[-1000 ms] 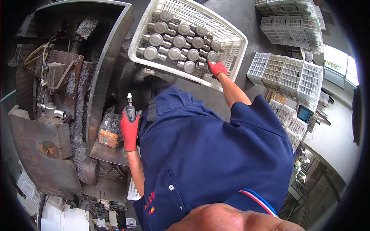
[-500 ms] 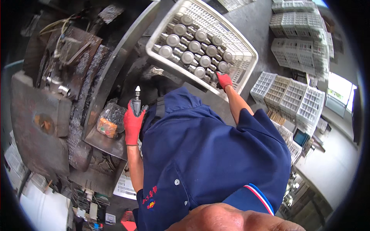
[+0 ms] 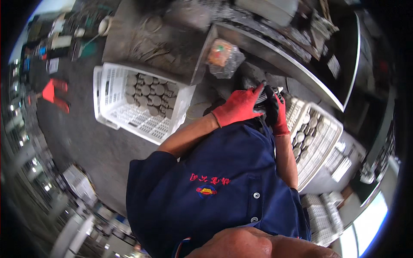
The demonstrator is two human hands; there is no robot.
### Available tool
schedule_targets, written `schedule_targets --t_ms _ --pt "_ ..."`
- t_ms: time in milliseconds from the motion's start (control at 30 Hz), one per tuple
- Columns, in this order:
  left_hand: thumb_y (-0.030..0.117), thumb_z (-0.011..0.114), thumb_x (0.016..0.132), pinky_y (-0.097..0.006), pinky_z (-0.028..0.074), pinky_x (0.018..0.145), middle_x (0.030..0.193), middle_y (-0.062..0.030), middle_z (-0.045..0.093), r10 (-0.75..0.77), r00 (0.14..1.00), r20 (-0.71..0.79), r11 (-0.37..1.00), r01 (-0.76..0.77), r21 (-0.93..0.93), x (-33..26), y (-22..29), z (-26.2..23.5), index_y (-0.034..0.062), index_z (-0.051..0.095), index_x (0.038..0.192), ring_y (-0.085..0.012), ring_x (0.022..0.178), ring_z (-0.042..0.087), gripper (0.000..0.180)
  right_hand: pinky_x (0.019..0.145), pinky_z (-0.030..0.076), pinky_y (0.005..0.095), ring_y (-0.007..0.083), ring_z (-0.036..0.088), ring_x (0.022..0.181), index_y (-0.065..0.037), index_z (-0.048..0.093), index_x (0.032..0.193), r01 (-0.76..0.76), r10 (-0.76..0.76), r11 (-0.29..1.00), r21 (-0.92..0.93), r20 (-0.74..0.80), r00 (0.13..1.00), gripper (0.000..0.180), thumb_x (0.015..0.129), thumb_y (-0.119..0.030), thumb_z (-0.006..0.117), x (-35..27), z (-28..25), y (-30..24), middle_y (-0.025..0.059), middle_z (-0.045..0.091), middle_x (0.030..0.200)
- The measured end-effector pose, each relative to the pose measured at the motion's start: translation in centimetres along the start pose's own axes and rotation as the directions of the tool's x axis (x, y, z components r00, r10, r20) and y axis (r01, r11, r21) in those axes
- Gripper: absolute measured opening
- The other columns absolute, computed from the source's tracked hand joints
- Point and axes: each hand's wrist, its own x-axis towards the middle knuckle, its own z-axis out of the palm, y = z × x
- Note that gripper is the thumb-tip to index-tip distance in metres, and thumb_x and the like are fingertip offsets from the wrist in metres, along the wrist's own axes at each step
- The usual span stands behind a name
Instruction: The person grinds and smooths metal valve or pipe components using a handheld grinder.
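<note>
Both my hands wear red gloves with dark fingertips and meet just ahead of my chest. My left hand [image 3: 238,106] is closed around a hand-held grinder [image 3: 260,99], whose grey ribbed body shows between the fingers. Close against it, my right hand [image 3: 278,112] is closed too, its dark fingertips curled inward. What it holds is hidden and blurred. A small pale tip [image 3: 279,89] shows beyond the fingers. Right of that hand stands a white plastic crate [image 3: 320,165] with rows of round-headed grey metal castings [image 3: 308,129].
At left a second white crate [image 3: 146,134] holds more castings [image 3: 146,90]. Ahead is a metal bench with a raised edge [image 3: 297,58] and a clear plastic bag with an orange thing [image 3: 221,53]. A red pallet truck [image 3: 50,91] stands on the floor far left.
My view and body have turned left. My right hand has left the crate of castings and come in beside my left hand, which still has the grinder.
</note>
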Motion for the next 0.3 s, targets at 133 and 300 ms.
schedule_targets --t_ms 133,300 --pt "0.032 0.077 0.081 -0.042 0.054 0.083 0.111 -0.0210 0.066 -0.101 0.933 -0.346 0.983 0.039 -0.182 -5.1 -4.0 -3.1 0.0032 0.048 0.137 -0.0350 0.094 0.068 0.069 0.085 0.049 0.0283 0.0123 0.063 0.096 0.001 0.066 0.120 0.008 -0.011 0.999 0.042 0.069 0.998 0.037 0.103 -0.029 0.053 2.4 3.1 0.8 0.0051 0.069 0.108" --pt "0.019 0.070 0.085 -0.038 0.055 0.081 0.104 -0.0189 0.071 -0.571 0.383 -0.726 0.786 0.510 -0.349 -18.2 -20.9 -2.5 0.0078 0.066 0.121 -0.0326 0.094 0.070 0.038 0.088 0.049 0.0275 0.0147 0.064 0.099 -0.003 0.067 0.121 -0.207 0.199 0.974 0.094 0.084 0.976 0.036 0.100 -0.031 0.059 3.2 5.0 1.6 0.0080 0.070 0.111"
